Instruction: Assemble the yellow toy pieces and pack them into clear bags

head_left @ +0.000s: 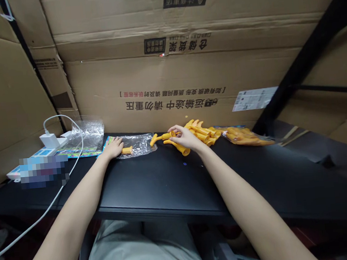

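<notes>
My left hand (113, 147) lies with its fingers spread on a clear plastic bag (144, 142) that has a colourful printed end. A yellow plastic piece (127, 150) shows in the bag beside that hand. Between the thumb and fingers of my right hand (184, 138) is a yellow plastic piece with a ribbed tube and a hooked end (159, 138), held near the bag's right end. Another loose yellow piece (181, 148) lies under this hand. Just right of it is a pile of similar yellow pieces (206, 133), partly hidden by the hand.
A filled bag of yellow pieces (243, 135) lies right of the pile. Left are more clear packaging (88, 133), a power strip (36, 158) with a white plug (49, 140), and a white cable (73, 165) crossing the black table (166, 183). Cardboard (168, 73) stands behind.
</notes>
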Demonstrator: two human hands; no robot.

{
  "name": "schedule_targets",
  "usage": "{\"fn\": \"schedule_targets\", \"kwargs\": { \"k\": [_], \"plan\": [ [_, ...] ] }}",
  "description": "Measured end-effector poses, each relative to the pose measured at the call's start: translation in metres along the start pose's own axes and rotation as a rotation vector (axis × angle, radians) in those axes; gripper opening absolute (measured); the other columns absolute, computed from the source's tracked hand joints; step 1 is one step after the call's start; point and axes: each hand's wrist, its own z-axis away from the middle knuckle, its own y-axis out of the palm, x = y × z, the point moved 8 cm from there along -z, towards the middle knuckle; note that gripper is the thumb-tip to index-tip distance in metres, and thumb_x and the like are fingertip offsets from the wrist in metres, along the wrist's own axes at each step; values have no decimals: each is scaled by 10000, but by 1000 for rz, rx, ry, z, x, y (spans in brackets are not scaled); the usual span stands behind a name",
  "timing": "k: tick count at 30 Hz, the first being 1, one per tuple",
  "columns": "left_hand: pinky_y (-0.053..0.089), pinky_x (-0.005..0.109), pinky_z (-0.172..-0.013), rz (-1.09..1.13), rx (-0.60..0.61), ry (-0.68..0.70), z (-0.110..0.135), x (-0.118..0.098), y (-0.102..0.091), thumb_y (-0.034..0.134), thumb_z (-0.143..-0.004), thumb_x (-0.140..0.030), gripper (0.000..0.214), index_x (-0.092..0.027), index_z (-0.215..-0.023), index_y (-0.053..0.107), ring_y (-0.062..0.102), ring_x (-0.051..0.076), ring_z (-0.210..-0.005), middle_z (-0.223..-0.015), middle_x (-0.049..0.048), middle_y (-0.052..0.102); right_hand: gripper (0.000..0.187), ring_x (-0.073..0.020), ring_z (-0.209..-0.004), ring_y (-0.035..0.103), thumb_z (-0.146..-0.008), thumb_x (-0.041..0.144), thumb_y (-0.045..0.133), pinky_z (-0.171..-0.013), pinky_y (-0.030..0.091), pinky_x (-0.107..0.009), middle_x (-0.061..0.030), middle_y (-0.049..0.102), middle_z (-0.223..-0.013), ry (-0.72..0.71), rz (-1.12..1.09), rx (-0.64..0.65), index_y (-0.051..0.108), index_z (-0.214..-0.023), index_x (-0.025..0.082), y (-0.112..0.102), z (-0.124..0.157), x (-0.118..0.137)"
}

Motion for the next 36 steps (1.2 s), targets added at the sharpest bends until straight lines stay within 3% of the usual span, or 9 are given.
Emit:
{"fn": "schedule_targets", "kwargs": {
  "k": [4, 7, 12, 15, 18, 25, 36],
  "plan": [
    [146, 512, -1141, 15, 17, 7, -1, 1, 2, 180, -918, -359, 585, -154, -1454, 298, 155, 245, -1434, -1541, 77, 222, 250, -67, -562, 509, -682, 181, 637, -553, 456, -209, 20, 580, -802, 6, -14, 33, 589, -927, 183, 8, 0, 2],
    [124, 494, -1149, 28, 37, 54, -3, 0, 5, 193, -913, -369, 592, -157, -1458, 289, 149, 239, -1436, -1543, 64, 219, 273, -95, -614, 588, -705, 174, 644, -632, 507, -250, -2, 611, -822, 63, -125, 63, 578, -970, 181, 26, 1, -4],
    [127, 355, -1166, 100, 78, 163, -3, -8, 9, 199, -905, -435, 622, -161, -1454, 297, 182, 189, -1427, -1534, 42, 241, 333, -138, -758, 643, -669, 192, 723, -763, 526, -297, -62, 677, -918, 143, -107, -39, 610, -979, 140, 56, 5, -10],
    [128, 303, -1164, 146, 100, 232, 1, -18, 10, 205, -897, -473, 649, -144, -1445, 316, 174, 171, -1427, -1529, 42, 247, 308, -159, -826, 657, -638, 159, 745, -810, 514, -282, -83, 707, -921, 141, -76, 33, 656, -929, 112, 79, 7, -5],
    [106, 284, -1165, 172, 118, 291, 6, -32, 10, 208, -892, -512, 678, -139, -1449, 308, 171, 163, -1428, -1534, 47, 232, 305, -175, -808, 666, -646, 127, 724, -759, 517, -267, -67, 724, -888, 93, 15, 131, 691, -949, 119, 93, 9, 3],
    [79, 281, -1170, 192, 144, 395, 14, -60, 14, 225, -903, -525, 679, -143, -1461, 278, 122, 157, -1437, -1548, 44, 185, 301, -197, -801, 659, -708, 211, 719, -735, 500, -276, -95, 722, -901, 15, 243, 113, 700, -991, 112, 90, 4, 9],
    [80, 300, -1175, 167, 127, 403, 15, -63, 15, 226, -912, -486, 629, -186, -1463, 282, 103, 148, -1439, -1547, 13, 192, 367, -209, -853, 670, -687, 187, 723, -808, 507, -314, -117, 713, -945, 54, 138, 35, 659, -1037, 100, 99, -1, -2]
  ]
}}
